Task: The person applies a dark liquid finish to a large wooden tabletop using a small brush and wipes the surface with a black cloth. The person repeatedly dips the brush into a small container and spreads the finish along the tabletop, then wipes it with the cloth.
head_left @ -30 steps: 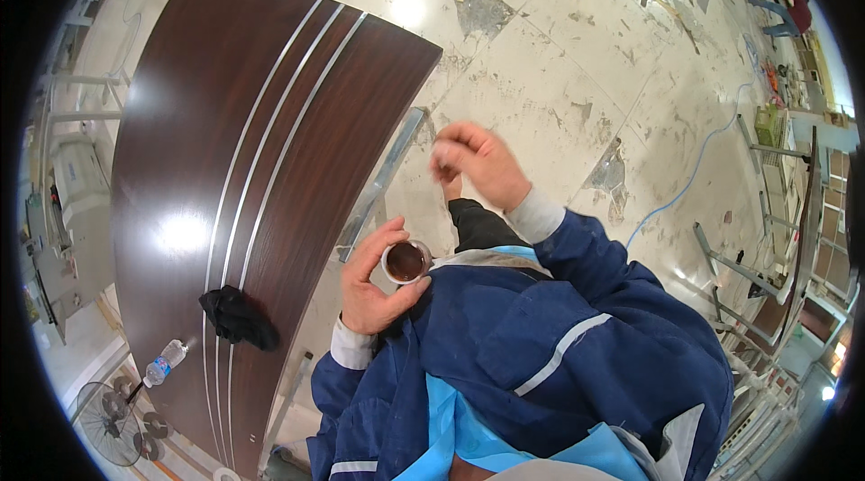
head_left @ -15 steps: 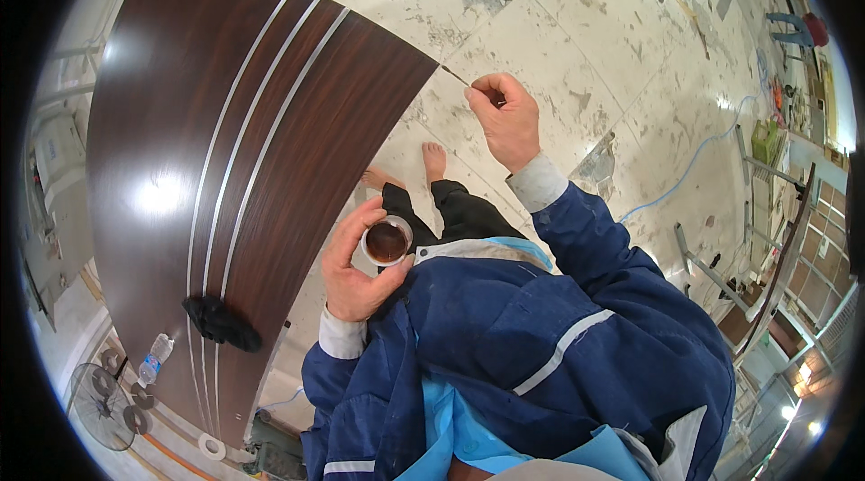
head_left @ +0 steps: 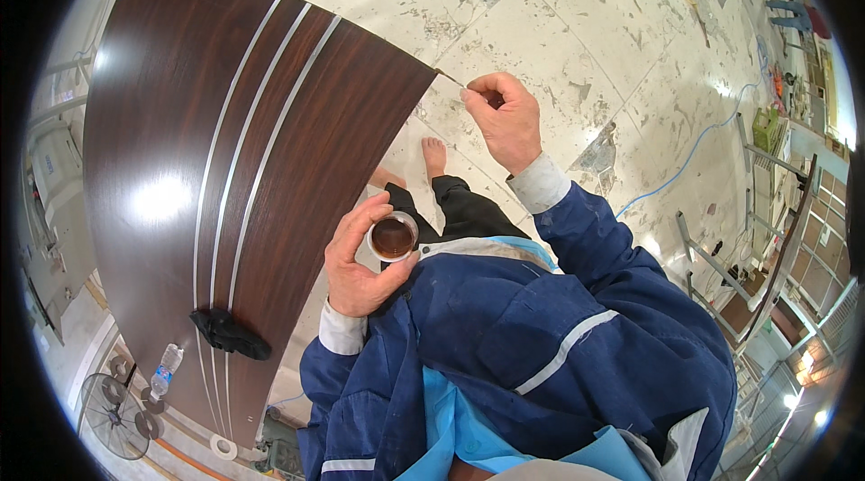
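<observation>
Left hand (head_left: 360,260) wraps a small clear plastic cup of brown liquid (head_left: 393,237), just right of the big dark-brown wood-grain door panel w/ silver stripes (head_left: 225,166). Right hand (head_left: 506,119) pinches a thin, prob. brush-like stick (head_left: 448,77) at the panel's right corner. Touch-up looks barely begun; most edge left.

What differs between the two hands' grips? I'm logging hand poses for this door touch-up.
The left hand wraps a small cup of brown liquid near the chest; the right hand pinches a thin brush, reaching out to the dark door panel corner. Both are bare, with blue sleeves.
</observation>
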A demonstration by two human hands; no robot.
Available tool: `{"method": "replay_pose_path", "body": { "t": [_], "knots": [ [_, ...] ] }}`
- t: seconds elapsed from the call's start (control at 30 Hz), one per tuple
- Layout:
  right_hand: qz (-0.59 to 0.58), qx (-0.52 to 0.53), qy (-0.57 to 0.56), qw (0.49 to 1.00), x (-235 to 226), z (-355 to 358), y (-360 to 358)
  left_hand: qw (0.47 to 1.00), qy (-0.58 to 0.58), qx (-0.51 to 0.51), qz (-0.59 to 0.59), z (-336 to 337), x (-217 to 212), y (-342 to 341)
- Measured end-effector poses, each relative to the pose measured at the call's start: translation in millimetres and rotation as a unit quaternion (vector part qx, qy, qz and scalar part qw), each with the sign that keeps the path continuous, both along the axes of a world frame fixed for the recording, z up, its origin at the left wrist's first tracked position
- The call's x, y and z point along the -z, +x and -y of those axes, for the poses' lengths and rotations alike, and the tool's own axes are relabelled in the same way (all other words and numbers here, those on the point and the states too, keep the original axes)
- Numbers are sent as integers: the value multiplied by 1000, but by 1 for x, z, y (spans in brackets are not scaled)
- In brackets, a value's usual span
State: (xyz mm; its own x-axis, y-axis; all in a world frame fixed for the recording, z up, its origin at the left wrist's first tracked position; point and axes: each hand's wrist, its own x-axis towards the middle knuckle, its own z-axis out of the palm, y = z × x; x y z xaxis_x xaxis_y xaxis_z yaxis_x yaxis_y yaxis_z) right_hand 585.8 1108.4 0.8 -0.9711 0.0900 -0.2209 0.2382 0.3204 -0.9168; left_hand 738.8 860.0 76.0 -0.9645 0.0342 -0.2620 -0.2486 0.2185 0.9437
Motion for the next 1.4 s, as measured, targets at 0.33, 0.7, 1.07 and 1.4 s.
{"method": "replay_pose_path", "body": {
  "t": [0.33, 0.7, 1.07, 1.4],
  "knots": [
    [4, -17, 24, 1000, -2, -1, -4, 1000, 2, -3, -4, 1, 2, -7],
    [6, -21, 3, 1000, -2, -6, -4, 1000, 1, -8, -9, -2, 2, -10],
    [47, -70, -34, 996, -55, -22, 0, 999, -41, -18, -19, -23, 7, -24],
    [-128, -425, 120, 888, -133, -40, 5, 992, -82, 6, -100, -56, 26, -50]
  ]
}}
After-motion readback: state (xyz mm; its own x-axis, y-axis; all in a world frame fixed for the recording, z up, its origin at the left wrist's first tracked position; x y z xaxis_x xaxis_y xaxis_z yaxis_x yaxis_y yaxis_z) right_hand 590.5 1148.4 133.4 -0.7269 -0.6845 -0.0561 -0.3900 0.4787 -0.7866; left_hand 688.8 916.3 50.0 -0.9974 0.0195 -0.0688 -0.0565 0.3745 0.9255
